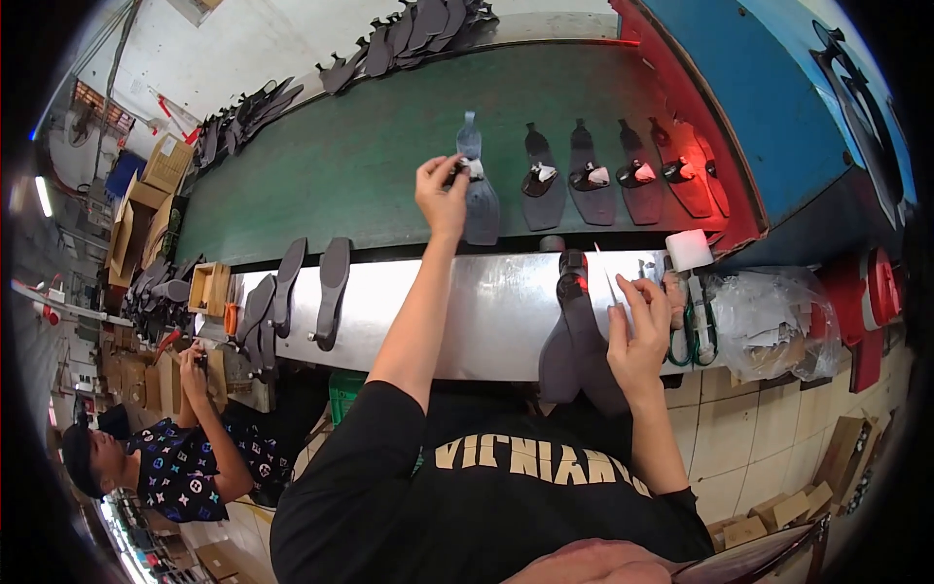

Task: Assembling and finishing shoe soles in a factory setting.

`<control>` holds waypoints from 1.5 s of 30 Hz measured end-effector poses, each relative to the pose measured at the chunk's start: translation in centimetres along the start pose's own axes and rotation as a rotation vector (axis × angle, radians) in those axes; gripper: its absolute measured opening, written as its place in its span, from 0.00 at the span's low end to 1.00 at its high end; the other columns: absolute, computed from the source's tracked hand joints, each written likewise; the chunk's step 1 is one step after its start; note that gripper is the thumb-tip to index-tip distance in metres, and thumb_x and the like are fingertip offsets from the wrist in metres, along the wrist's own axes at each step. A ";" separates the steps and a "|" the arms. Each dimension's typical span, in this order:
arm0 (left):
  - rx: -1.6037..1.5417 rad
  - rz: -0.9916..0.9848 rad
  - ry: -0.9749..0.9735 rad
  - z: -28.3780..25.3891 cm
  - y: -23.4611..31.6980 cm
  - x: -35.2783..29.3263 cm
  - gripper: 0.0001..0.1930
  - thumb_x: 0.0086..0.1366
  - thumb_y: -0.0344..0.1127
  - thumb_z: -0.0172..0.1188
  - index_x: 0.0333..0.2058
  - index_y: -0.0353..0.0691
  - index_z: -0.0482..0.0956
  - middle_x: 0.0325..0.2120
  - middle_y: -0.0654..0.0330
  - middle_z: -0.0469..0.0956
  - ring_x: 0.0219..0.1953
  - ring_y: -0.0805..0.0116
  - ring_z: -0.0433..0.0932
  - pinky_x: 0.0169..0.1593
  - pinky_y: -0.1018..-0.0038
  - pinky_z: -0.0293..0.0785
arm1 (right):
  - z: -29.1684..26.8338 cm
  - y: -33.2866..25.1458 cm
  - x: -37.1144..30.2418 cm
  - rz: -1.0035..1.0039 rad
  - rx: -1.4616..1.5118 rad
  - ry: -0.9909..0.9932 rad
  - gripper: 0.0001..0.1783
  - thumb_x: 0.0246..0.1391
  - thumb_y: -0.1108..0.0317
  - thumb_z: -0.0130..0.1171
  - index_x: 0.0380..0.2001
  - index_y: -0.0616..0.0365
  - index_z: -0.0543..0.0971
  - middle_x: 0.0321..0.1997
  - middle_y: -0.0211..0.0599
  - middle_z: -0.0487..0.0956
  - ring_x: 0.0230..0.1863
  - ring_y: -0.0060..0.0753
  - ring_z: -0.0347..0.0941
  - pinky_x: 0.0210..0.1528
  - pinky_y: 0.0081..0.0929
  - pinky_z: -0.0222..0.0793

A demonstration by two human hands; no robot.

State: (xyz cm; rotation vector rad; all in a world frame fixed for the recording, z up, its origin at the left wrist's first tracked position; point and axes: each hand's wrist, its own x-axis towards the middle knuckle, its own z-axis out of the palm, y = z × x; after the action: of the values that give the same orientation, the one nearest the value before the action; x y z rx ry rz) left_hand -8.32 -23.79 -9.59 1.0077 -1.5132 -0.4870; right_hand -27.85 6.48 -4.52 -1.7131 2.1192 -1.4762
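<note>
My left hand (pixel 441 198) reaches over the green conveyor belt (pixel 370 146). Its fingers are pinched around the dark strap of a flat sandal (pixel 482 216), which lies on the belt with a white patch at the strap. In my right hand (pixel 637 336) is a thin, white, pointed tool (pixel 605 274), held upright over the metal ledge (pixel 477 302). Beside that hand, two dark soles (pixel 574 355) overlap and hang past the ledge's front edge. Further right on the belt, several sandals (pixel 589 195) stand in a row with white pieces at their straps.
A white block (pixel 689 250), green-handled scissors (pixel 700 331) and a clear plastic bag (pixel 778 326) are at the ledge's right end. Loose soles (pixel 333 292) lie to the left. A red-edged blue machine (pixel 749 117) borders the belt. A co-worker (pixel 185 448) sits at the left.
</note>
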 end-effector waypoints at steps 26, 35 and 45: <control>-0.946 -0.837 -0.602 -14.4 16.4 -14.3 0.16 0.58 0.19 0.64 0.47 0.31 0.80 0.42 0.52 0.82 0.39 0.70 0.82 0.38 0.76 0.84 | -1.2 -9.4 -3.4 0.122 0.628 -0.268 0.27 0.43 0.78 0.67 0.50 0.63 0.77 0.42 0.43 0.81 0.41 0.31 0.78 0.46 0.23 0.71; -0.957 -0.764 -0.618 -14.4 16.9 -14.2 0.17 0.55 0.17 0.64 0.46 0.29 0.80 0.43 0.53 0.81 0.38 0.71 0.82 0.42 0.77 0.83 | -1.2 -9.0 -3.8 0.063 0.639 -0.335 0.26 0.44 0.81 0.64 0.51 0.63 0.79 0.42 0.44 0.82 0.41 0.34 0.79 0.46 0.25 0.71; -0.861 -0.716 -0.648 -14.5 17.1 -14.2 0.17 0.55 0.18 0.65 0.45 0.29 0.82 0.45 0.53 0.81 0.40 0.71 0.82 0.41 0.79 0.81 | -1.6 -8.8 -3.4 0.005 0.567 -0.353 0.26 0.43 0.80 0.64 0.50 0.64 0.79 0.39 0.44 0.81 0.38 0.37 0.78 0.43 0.26 0.72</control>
State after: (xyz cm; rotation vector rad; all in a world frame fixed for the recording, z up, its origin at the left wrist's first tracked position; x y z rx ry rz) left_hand -0.97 0.29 -1.35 0.6717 -1.1963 -1.9294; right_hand -20.91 10.68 0.61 -1.5900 1.3606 -1.4501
